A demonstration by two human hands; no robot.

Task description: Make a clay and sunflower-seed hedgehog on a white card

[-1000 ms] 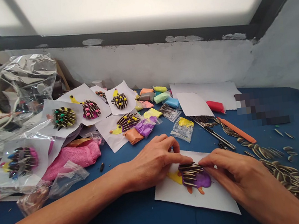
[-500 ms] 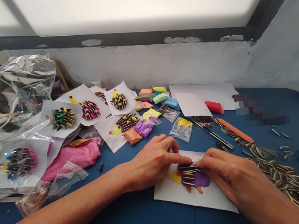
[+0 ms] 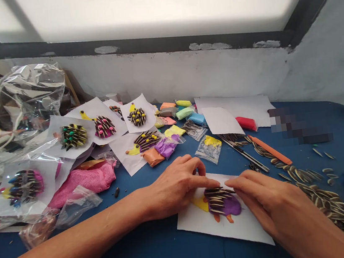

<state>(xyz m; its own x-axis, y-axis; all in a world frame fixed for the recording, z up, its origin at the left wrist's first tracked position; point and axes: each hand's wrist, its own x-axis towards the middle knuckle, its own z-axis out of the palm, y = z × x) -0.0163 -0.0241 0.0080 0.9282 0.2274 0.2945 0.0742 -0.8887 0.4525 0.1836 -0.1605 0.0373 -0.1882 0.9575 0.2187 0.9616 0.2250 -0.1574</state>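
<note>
A hedgehog picture of purple clay (image 3: pixel 232 206) with a yellow clay head (image 3: pixel 201 203) and orange feet lies on white paper (image 3: pixel 200 224). Rows of striped sunflower seeds (image 3: pixel 216 199) stick in its left and upper part. My left hand (image 3: pixel 179 183) rests at the paper's left side, its index finger pressing on the top seeds, the other fingers curled and its thumb hidden. My right hand (image 3: pixel 263 197) hovers over the right side, fingers stretched and close together. Its fingertips are just above a seed at the clay's upper edge, and no seed shows clearly between them.
Loose sunflower seeds (image 3: pixel 331 205) spread at the right. An orange stick (image 3: pixel 270 150) and a metal tool (image 3: pixel 245 153) lie behind my right hand. Finished hedgehog pictures (image 3: pixel 137 116), clay packets (image 3: pixel 153 157), a pink cloth (image 3: pixel 83 178) and clear plastic bags (image 3: pixel 28 97) crowd the left and back.
My right fingertips have lifted slightly and drawn right from the clay, so the seed at its upper edge shows more. My left hand has stayed in place.
</note>
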